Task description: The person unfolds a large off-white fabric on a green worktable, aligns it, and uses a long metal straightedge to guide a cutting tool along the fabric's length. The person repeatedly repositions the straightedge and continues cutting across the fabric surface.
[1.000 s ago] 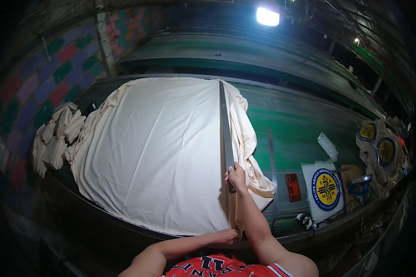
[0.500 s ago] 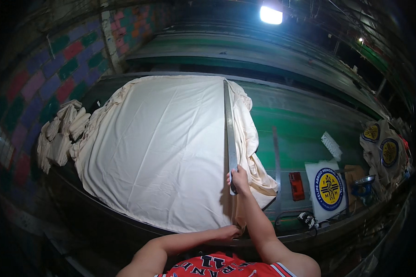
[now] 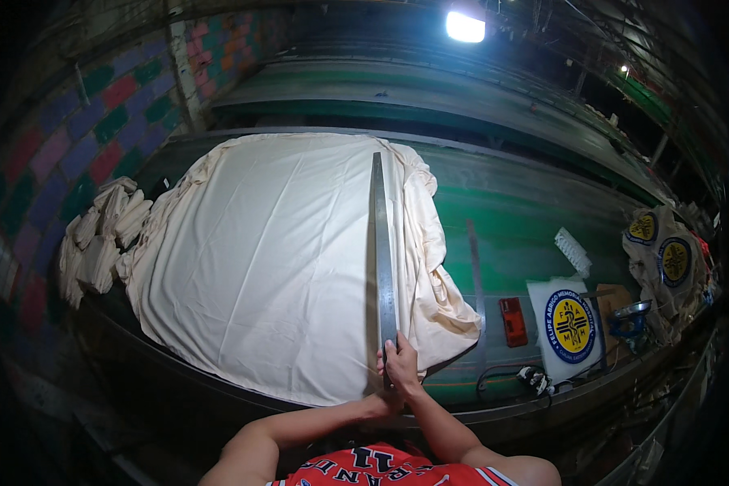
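Observation:
My right hand (image 3: 398, 360) is closed round the near end of a long, flat metal straightedge (image 3: 381, 259), which runs away from me over the right part of a large cream cloth (image 3: 259, 267). My left hand (image 3: 378, 402) is just below, at the cloth's near edge, its fingers hidden around the straightedge's end. The cloth lies spread in loose wrinkles, with a bunched strip (image 3: 425, 243) along its right side.
Folded cloth (image 3: 97, 243) lies left, by a painted block wall (image 3: 97, 113). On the green table (image 3: 502, 235) to the right are a red tool (image 3: 512, 322), round-emblem prints (image 3: 567, 328), a blue-and-metal device (image 3: 628, 320), cables and printed cloth (image 3: 664, 251). More long tables (image 3: 397, 97) stretch behind.
The straightedge has moved left and toward me, away from the bunched strip. My right hand has come down toward the near edge with it, and my left hand has shifted slightly left.

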A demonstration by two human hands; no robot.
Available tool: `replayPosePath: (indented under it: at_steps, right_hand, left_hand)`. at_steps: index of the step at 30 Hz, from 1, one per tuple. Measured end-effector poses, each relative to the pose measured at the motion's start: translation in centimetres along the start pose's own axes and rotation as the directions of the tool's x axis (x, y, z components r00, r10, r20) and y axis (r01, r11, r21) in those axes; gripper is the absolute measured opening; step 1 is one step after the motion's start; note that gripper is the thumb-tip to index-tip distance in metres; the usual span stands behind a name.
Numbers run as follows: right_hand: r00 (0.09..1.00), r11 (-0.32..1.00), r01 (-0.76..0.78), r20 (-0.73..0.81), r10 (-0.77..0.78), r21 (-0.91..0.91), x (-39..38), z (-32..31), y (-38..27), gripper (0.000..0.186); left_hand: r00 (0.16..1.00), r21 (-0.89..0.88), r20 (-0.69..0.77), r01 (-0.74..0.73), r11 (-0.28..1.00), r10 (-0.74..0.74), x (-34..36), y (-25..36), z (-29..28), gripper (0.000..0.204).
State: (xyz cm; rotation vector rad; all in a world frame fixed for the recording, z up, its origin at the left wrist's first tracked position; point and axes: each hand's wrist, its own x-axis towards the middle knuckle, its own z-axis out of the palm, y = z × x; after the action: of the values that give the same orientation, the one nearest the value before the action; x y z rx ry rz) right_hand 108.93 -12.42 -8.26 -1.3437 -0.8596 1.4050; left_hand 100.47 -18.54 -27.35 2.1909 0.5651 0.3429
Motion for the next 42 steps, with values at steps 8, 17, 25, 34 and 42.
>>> replayPosePath:
  at_steps: [8, 17, 25, 34, 42]
  right_hand:
    - [0.997, 0.999, -0.003, 0.078, 0.0, 0.033, -1.2, 1.7, -0.7, 0.026]
    - [0.973, 0.998, 0.049, 0.226, -0.042, -0.025, 0.4, 6.6, -1.3, 0.02]
    - [0.951, 0.999, 0.032, 0.308, -0.023, -0.021, 7.6, 16.4, -1.8, 0.021]
    - [0.965, 0.978, 0.103, 0.256, -0.054, -0.18, 16.0, 29.2, -2.5, 0.018]
    - [0.98, 0.955, 0.134, 0.179, -0.088, -0.264, 22.9, 38.2, -3.3, 0.018]
  left_hand:
    - [0.974, -0.225, -0.158, 0.124, 0.966, -0.162, -5.3, 5.0, -6.8, 0.026]
    - [0.835, -0.008, -0.487, 0.288, 0.958, -0.255, -12.9, 5.5, -15.5, 0.018]
    - [0.755, 0.053, -0.584, 0.402, 0.914, -0.298, -22.0, 3.1, -19.7, 0.014]
    - [0.656, 0.139, -0.708, 0.493, 0.859, -0.261, -33.2, -1.0, -26.7, 0.015]
    - [0.665, 0.224, -0.68, 0.59, 0.776, -0.309, -41.0, -4.4, -32.1, 0.013]
